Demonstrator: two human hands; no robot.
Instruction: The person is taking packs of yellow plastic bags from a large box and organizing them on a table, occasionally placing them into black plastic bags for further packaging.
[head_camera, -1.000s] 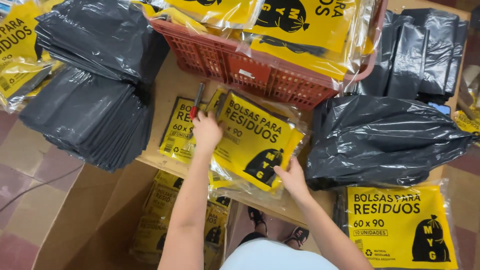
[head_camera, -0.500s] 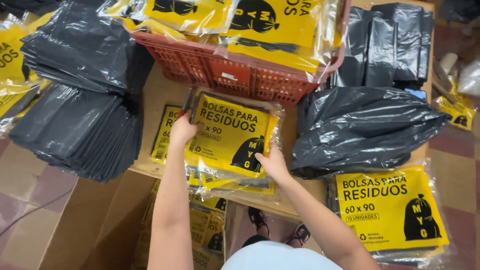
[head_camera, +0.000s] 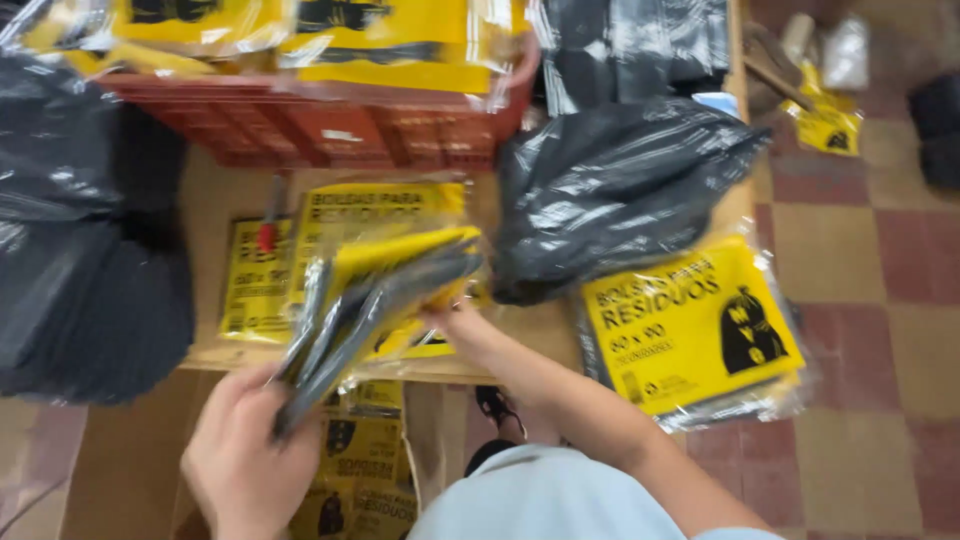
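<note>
The clear-wrapped pack of black bags with its yellow label (head_camera: 375, 300) is lifted edge-on just above the near edge of the bench (head_camera: 215, 195), held at both ends: the left hand (head_camera: 250, 465) has its grip closed on the near lower end, the right hand (head_camera: 450, 320) pinches the far end. This looks like the carrying step, pack off the pile. Below the near left stands an open cardboard box (head_camera: 130, 470) with similar packs inside; lowering it there would need the pack turned flat.
</note>
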